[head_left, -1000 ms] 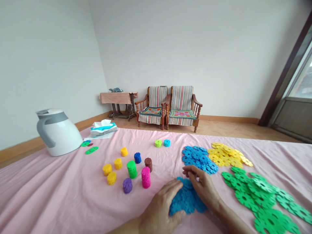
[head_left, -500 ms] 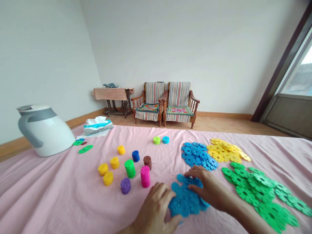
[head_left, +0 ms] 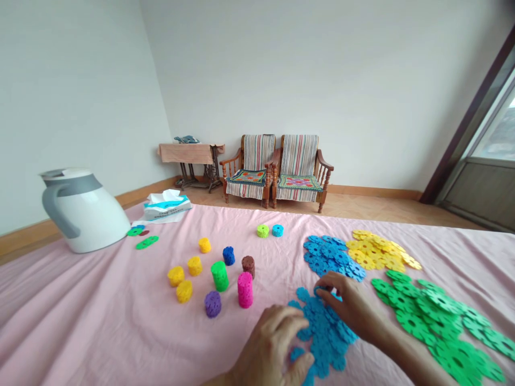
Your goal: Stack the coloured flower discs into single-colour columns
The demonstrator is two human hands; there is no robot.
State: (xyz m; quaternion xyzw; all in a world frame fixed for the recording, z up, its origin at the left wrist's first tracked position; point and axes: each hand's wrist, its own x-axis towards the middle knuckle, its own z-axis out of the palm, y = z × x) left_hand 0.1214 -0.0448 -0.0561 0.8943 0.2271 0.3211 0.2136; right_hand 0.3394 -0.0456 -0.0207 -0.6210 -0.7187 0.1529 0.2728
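Left hand: half-open, fingertips resting on near blue disc pile
Right hand: fingers curled onto that pile's far edge; grip unclear
Disc piles: four, counting yellow pile and green pile
Small stacks: eleven, left of hands

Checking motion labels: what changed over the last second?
Right hand dropped from just above the near blue pile onto its far edge; whether it grips anything is unclear. The pile looks looser and more spread. Left hand stays on the pile's left edge. Coloured stacks and kettle unmoved.
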